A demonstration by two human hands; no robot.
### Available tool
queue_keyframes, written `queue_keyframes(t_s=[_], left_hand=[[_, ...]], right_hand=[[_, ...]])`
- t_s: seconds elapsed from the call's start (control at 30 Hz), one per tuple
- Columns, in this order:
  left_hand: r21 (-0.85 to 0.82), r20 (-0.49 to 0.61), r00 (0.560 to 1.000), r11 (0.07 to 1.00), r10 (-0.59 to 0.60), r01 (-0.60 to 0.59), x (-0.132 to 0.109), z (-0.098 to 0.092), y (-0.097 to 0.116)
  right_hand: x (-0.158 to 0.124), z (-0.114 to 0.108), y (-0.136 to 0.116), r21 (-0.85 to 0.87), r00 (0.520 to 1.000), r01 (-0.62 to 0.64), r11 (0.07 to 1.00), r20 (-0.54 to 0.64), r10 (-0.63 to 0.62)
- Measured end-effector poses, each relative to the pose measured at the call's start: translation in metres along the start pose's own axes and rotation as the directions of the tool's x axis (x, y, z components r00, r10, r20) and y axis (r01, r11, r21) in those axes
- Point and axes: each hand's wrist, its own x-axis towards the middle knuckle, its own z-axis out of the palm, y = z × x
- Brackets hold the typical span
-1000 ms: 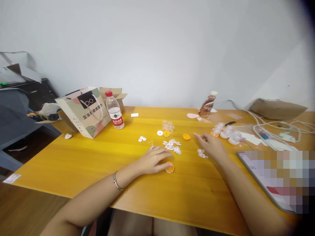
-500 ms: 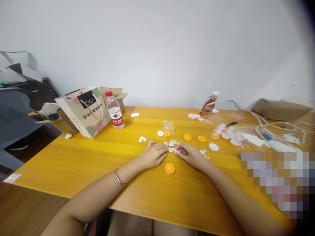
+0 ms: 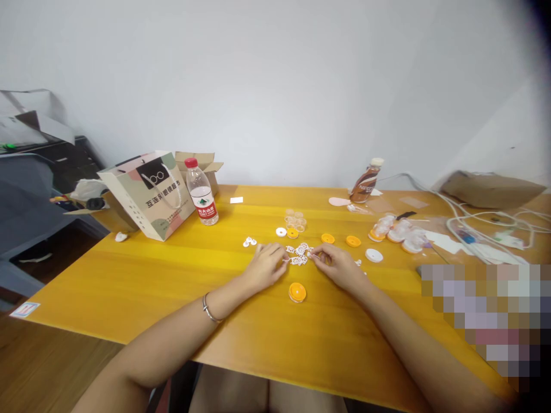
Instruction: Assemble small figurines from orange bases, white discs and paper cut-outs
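Observation:
Several white openwork plastic pieces lie in a small pile between my hands. At the left side of the pile, my left hand is closed, its fingertips pinching a thin white piece. My right hand is closed at the other side, with thumb and forefinger on a small white plastic piece. The exact shape of what each hand pinches is too small to tell. An orange and white disc rests on the table in front of the pile. Part of another white openwork piece shows beside my right hand.
Behind the pile are clear rings, a white disc and orange discs. Small white parts lie to the left. A water bottle and paper bag stand farther left; a brown drink bottle and cables are right.
My left hand has drawn slightly back from the pile with a thin white piece at its fingertips. My right fingertips have risen to the pile's right side, pinching a small white piece.

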Motion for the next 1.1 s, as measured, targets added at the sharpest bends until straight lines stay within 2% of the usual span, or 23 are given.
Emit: queue_keyframes(t_s=[0.2, 0.3, 0.4, 0.53, 0.63, 0.7, 0.8, 0.87, 1.1], left_hand=[[-0.141, -0.055, 0.998, 0.990, 0.006, -0.014, -0.001, 0.005, -0.001], [-0.208, -0.079, 0.997, 0.978, -0.002, -0.015, -0.001, 0.007, -0.003], [-0.222, -0.088, 0.996, 0.975, 0.005, -0.024, -0.002, 0.007, -0.002], [-0.235, -0.083, 0.996, 0.972, -0.037, 0.017, -0.002, 0.008, 0.001], [-0.331, -0.087, 0.989, 0.940, -0.120, 0.085, -0.001, 0.011, 0.003], [-0.440, -0.082, 0.974, 0.885, -0.210, 0.154, -0.001, 0.012, 0.003], [-0.615, -0.050, 0.939, 0.752, -0.339, 0.238, 0.000, 0.011, 0.002], [-0.669, -0.041, 0.926, 0.699, -0.376, 0.254, 0.000, 0.009, 0.002], [-0.670, -0.094, 0.903, 0.698, -0.419, 0.253, -0.001, 0.008, 0.003]], right_hand=[[-0.003, 0.005, -0.011, 0.189, 1.000, -0.007, 0.982, -0.020, 0.011], [-0.003, 0.008, -0.013, 0.196, 1.000, 0.023, 0.980, -0.018, -0.020], [-0.003, 0.013, -0.014, 0.235, 1.000, -0.020, 0.972, -0.004, 0.021], [-0.003, 0.019, -0.014, 0.482, 0.985, -0.171, 0.859, 0.093, 0.144], [-0.002, 0.020, -0.016, 0.589, 0.965, -0.261, 0.765, 0.141, 0.221], [-0.002, 0.019, -0.017, 0.629, 0.957, -0.288, 0.722, 0.157, 0.245], [-0.003, 0.018, -0.021, 0.661, 0.941, -0.335, 0.672, 0.267, 0.207], [-0.005, 0.018, -0.024, 0.657, 0.925, -0.358, 0.664, 0.347, 0.156], [-0.010, 0.021, -0.033, 0.629, 0.935, -0.292, 0.721, 0.348, 0.075]])
